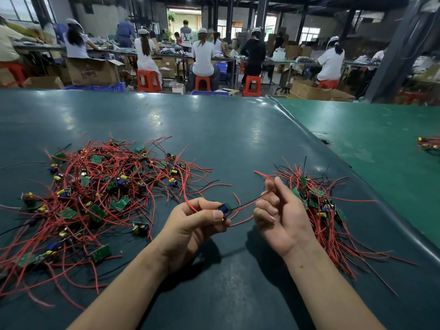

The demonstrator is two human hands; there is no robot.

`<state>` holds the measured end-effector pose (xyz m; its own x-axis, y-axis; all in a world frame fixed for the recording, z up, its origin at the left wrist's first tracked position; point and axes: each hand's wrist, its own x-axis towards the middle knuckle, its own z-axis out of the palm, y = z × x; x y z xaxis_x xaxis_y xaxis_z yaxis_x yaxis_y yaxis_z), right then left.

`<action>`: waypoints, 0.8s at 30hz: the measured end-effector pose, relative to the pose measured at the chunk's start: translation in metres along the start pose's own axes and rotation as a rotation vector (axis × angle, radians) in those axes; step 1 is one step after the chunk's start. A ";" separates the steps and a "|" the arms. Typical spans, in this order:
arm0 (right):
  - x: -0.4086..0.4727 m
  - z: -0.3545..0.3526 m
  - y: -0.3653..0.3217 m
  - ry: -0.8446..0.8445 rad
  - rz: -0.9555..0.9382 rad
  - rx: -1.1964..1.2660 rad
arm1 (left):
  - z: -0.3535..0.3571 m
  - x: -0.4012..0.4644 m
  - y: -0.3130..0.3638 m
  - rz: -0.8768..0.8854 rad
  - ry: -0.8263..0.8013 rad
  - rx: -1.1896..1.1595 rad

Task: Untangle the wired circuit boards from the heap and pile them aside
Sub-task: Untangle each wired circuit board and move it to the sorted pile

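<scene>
A tangled heap [100, 191] of small green circuit boards with red and black wires lies on the left of the dark green table mat [226, 139]. A smaller pile [319, 201] of boards with their wires lies on the right. My left hand [190, 225] pinches one small board [225, 209] with a blue component, held above the mat between the two groups. My right hand [276, 215] pinches that board's red and black wires [247, 203], which stretch taut between my hands. Part of the right pile is hidden behind my right hand.
The mat's raised edge [357, 186] runs diagonally on the right, with a lighter green surface [381, 139] beyond it carrying another wire bundle [428, 145]. Past the table's far edge, several people sit on red stools [202, 83] at benches among cardboard boxes.
</scene>
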<state>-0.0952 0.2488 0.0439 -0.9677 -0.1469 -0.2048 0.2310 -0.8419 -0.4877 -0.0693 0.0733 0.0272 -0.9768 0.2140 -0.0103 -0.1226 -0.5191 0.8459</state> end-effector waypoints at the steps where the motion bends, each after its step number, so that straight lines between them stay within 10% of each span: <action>1: 0.001 0.000 0.001 0.019 -0.039 -0.055 | -0.001 0.001 0.000 0.013 0.018 -0.006; 7: -0.005 0.002 0.029 0.026 -0.111 -0.790 | -0.001 0.004 -0.004 0.041 0.088 -0.027; 24: 0.007 -0.006 0.002 0.251 -0.543 -0.510 | 0.000 -0.001 0.005 0.065 0.073 -0.065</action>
<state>-0.1012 0.2490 0.0366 -0.9207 0.3898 0.0184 -0.1917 -0.4107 -0.8914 -0.0690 0.0707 0.0316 -0.9930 0.1182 0.0029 -0.0671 -0.5831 0.8096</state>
